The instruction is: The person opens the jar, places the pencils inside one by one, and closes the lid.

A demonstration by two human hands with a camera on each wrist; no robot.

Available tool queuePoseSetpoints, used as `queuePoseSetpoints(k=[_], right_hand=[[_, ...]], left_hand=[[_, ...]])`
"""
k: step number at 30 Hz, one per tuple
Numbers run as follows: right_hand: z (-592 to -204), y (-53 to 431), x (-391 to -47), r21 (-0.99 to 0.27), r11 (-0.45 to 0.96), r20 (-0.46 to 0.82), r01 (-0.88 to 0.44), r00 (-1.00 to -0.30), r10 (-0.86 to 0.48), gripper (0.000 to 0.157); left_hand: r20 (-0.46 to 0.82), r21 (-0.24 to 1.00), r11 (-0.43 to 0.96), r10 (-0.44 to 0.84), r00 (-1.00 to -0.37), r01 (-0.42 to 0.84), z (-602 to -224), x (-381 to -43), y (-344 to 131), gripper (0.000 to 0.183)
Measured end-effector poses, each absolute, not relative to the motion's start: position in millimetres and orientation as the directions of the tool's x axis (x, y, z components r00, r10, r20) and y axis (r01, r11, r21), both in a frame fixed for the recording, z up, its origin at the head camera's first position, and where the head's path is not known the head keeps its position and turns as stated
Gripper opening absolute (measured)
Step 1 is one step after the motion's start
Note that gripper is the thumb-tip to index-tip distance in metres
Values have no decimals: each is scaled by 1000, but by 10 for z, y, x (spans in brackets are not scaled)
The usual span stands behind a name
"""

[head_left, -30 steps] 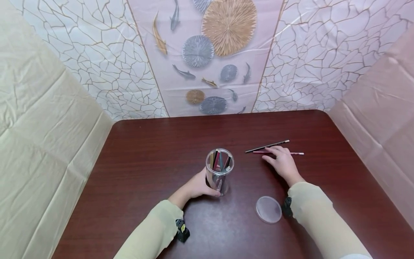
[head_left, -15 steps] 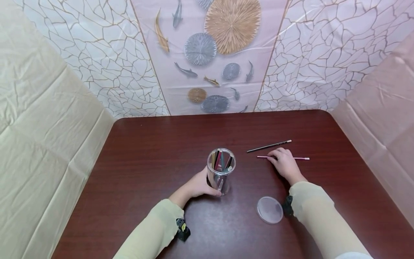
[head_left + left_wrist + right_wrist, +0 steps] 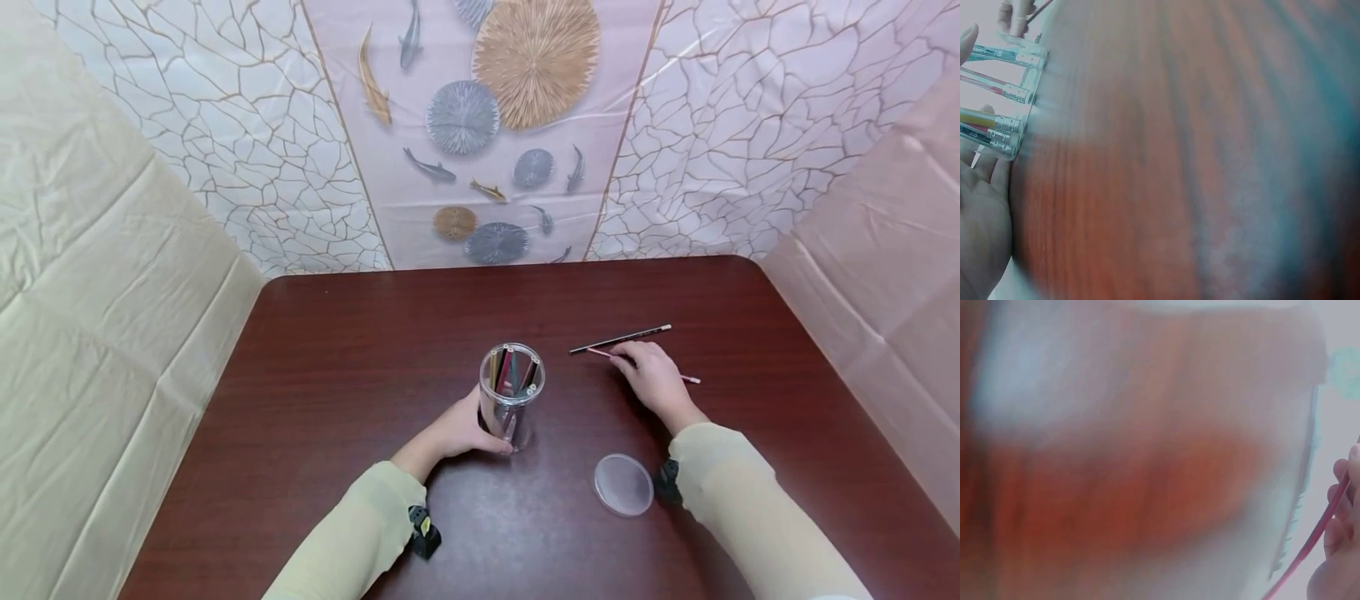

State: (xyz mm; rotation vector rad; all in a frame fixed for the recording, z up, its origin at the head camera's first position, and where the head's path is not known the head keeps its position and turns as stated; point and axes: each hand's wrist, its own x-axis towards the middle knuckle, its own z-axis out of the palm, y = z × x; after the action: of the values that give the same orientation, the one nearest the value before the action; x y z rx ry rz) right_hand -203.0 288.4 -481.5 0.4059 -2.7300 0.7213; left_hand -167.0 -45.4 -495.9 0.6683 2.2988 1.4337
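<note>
My left hand point(image 3: 457, 431) grips a clear plastic jar point(image 3: 519, 425) round its side; the jar stands upright on the table. Several pencils point(image 3: 504, 371) in different colours stand in it, and their metal-banded ends show in the left wrist view. To the right, my right hand point(image 3: 654, 383) pinches a pinkish-red pencil point(image 3: 692, 380) by its middle, its two ends sticking out on either side. In the right wrist view the fingers curl round this pencil point(image 3: 1314, 540). A black pencil point(image 3: 621, 339) lies just beyond that hand.
A clear round lid point(image 3: 623, 485) lies flat near the right wrist. The dark red-brown table point(image 3: 360, 350) runs back to a patterned cloth point(image 3: 480, 183). Beige cloth walls point(image 3: 112, 333) close in the left and right sides.
The right hand has gone from resting over the red pencil to pinching it, and the pencil now slants with its right end nearer me. The left hand and jar stay put.
</note>
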Motion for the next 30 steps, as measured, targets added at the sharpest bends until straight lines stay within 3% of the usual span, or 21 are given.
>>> queuePoseSetpoints(k=[13, 25, 30], right_hand=[[-4307, 2673, -1897, -646, 715, 473, -266, -875, 102, 15], [-4169, 2632, -1830, -715, 678, 407, -171, -891, 204, 22], [-4070, 2608, -1796, -764, 632, 355, -127, -902, 247, 29]], left_hand=[[-37, 920, 336, 583, -812, 200, -4610, -1531, -440, 98], [-29, 930, 312, 593, -805, 196, -4634, -1544, -436, 98], [-22, 926, 319, 583, -812, 204, -4858, -1626, -431, 101]])
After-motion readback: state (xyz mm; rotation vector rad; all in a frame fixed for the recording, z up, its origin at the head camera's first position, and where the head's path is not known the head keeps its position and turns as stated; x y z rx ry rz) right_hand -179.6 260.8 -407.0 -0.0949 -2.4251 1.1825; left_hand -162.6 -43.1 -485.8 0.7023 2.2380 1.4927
